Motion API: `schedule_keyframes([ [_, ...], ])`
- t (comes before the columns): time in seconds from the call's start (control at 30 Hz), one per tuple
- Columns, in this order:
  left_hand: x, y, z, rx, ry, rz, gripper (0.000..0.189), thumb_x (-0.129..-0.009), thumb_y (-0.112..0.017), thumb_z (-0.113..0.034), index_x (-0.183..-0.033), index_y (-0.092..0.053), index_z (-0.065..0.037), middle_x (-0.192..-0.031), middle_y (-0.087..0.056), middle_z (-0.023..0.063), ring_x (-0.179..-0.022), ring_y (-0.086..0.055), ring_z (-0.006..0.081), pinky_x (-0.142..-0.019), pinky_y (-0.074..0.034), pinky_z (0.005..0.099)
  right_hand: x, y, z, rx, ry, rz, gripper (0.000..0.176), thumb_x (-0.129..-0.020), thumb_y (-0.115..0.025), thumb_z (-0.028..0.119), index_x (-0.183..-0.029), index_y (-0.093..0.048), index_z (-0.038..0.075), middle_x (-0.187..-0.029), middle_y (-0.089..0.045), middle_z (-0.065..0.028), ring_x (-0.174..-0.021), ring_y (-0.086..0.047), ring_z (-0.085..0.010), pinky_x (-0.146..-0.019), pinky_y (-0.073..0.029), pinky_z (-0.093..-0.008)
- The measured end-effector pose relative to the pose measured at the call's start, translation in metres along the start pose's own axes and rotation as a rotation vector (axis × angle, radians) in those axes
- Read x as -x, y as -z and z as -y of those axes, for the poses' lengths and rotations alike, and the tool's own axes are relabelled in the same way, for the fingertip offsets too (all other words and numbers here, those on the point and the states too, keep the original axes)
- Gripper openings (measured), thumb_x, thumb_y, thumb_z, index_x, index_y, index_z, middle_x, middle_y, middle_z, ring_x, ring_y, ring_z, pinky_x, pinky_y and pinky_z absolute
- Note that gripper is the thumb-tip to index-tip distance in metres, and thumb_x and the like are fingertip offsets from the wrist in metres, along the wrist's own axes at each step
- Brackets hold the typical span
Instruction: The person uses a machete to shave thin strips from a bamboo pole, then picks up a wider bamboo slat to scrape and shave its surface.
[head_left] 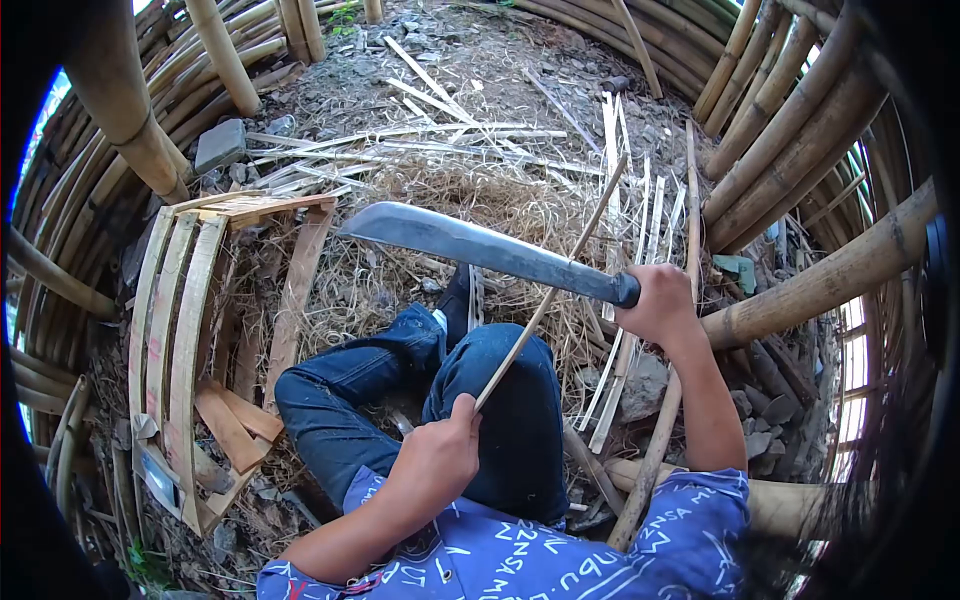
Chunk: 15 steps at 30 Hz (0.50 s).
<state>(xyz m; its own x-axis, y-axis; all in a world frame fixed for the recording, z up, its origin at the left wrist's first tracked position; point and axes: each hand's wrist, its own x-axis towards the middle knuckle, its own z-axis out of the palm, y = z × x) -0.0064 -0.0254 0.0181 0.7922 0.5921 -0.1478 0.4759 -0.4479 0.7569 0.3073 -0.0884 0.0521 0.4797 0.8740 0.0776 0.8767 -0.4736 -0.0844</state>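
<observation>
My right hand [660, 303] is wrapped round the dark handle of a machete [465, 248]. Its broad grey blade reaches left across the middle of the view, over my bent legs. A thin bamboo strip [525, 337] is gripped at its lower end by my left hand [440, 452], fingers closed and thumb along it. From there the strip slants up and right, crossing the blade near the handle. My knee in dark jeans [505, 400] lies under the strip.
A slatted wooden crate [185, 340] stands at the left. Curly shavings [470, 200] and split bamboo strips [430, 145] litter the stony ground ahead. Thick bamboo poles [820, 280] frame the right side, with more at upper left. A grey block [220, 146] sits behind the crate.
</observation>
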Motion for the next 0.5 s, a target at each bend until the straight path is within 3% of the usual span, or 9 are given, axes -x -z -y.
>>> schedule_keyframes([
  [0.27,0.001,0.000,0.002,0.004,-0.039,-0.022,0.013,-0.098,-0.047,-0.014,-0.096,-0.043,-0.002,-0.055,-0.055,0.0238,-0.053,-0.059,0.0445,-0.049,-0.046,0.0554,0.000,0.007,0.002,0.043,0.058,-0.057,0.018,-0.064,-0.069,0.023,-0.076,-0.067,0.009,-0.073,-0.066,-0.0165,-0.073,-0.065,-0.0385,-0.072,-0.053,-0.0456],
  [0.37,0.002,0.003,-0.001,0.038,0.017,0.019,0.011,-0.096,-0.049,-0.011,-0.099,-0.043,-0.002,-0.060,-0.055,0.0272,-0.059,-0.057,0.0475,-0.054,-0.042,0.0571,-0.002,0.010,-0.007,0.079,-0.008,-0.008,0.018,-0.065,-0.069,0.021,-0.079,-0.068,0.009,-0.075,-0.066,-0.0181,-0.076,-0.065,-0.0397,-0.074,-0.053,-0.0468],
  [0.5,0.005,0.006,0.004,0.066,0.014,0.008,0.011,-0.096,-0.049,-0.010,-0.100,-0.043,-0.002,-0.060,-0.055,0.0276,-0.059,-0.057,0.0476,-0.054,-0.043,0.0576,-0.015,0.018,-0.059,0.072,-0.215,-0.148,0.015,-0.070,-0.066,0.019,-0.078,-0.069,0.007,-0.075,-0.067,-0.0198,-0.076,-0.066,-0.0396,-0.073,-0.053,-0.0467],
])
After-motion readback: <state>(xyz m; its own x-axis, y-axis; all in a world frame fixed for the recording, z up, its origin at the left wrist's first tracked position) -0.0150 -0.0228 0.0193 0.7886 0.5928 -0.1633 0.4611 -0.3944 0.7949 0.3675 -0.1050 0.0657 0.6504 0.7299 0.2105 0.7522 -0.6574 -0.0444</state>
